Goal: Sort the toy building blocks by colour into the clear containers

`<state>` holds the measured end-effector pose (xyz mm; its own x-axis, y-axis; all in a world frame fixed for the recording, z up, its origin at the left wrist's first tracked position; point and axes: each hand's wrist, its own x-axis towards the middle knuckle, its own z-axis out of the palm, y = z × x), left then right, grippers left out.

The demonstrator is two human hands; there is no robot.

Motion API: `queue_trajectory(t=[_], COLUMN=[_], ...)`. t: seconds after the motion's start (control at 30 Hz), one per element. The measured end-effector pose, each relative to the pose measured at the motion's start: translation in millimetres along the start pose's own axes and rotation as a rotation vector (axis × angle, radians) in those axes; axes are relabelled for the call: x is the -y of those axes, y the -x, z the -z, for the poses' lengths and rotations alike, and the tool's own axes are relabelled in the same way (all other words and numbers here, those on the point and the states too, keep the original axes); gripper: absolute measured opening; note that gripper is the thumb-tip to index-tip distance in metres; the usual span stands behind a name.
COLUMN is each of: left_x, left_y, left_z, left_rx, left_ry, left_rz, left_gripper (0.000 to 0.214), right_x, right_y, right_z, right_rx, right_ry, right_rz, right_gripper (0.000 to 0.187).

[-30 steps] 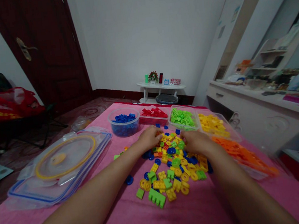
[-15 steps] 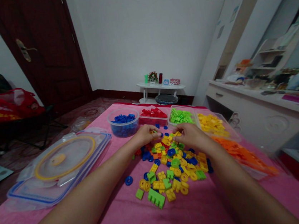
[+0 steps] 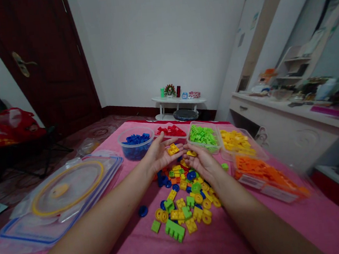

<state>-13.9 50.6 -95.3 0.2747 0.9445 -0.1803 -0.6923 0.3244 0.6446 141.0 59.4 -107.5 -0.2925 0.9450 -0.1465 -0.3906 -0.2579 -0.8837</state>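
Palm turned up, my left hand (image 3: 157, 157) carries a yellow building block (image 3: 173, 149) on its fingers, the thumb raised. My right hand (image 3: 202, 162) is beside it, its fingertips close to those of the left. Another yellow block (image 3: 191, 153) lies in the curled fingers of my right hand. Below both hands, a mixed pile of toy blocks (image 3: 180, 203) in yellow, green, blue, red and orange spreads over the pink cloth (image 3: 228, 242). Part of the pile is hidden by my right hand and forearm.
Behind the pile stand a round tub of blue blocks (image 3: 123, 150) and boxes of red (image 3: 170, 132), green (image 3: 202, 135) and yellow blocks (image 3: 237, 143). A box of orange blocks (image 3: 267, 175) is at the right. Stacked clear lids (image 3: 61, 229) lie at the left.
Both hands have risen from the pile and turned palm up, with yellow blocks now showing in them. The view has shifted slightly.
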Motion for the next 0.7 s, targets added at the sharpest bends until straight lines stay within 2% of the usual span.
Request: queue_trajectory(t=[0.13,0.23,0.37,0.53,0.6,0.7], left_x=[2,8,20,25,24,22], left_y=[4,9,15,17,17,16], left_z=[-7.5,-17.8,-32.1,-35.9,-34.4,-31.2], left_rx=[-0.001,-0.001,0.005,0.078,0.088,0.048], left_ry=[-0.032,-0.076,-0.145,-0.194,-0.198,-0.241], left_rz=[-0.019,-0.033,-0.080,-0.117,-0.115,-0.079], left_gripper=[0.058,0.059,0.065,0.066,0.065,0.063], right_x=[-6,-10,-17,-15,-4,26], right_y=[0,2,2,2,3,2], right_z=[0,-3,-4,-5,-4,9], right_rx=[-0.012,-0.016,0.000,0.020,0.002,-0.111], right_ry=[0.224,0.472,0.738,0.680,0.615,0.569], right_rz=[0.187,0.311,0.404,0.433,0.417,0.423], right_gripper=[0.028,0.038,0.040,0.036,0.036,0.038])
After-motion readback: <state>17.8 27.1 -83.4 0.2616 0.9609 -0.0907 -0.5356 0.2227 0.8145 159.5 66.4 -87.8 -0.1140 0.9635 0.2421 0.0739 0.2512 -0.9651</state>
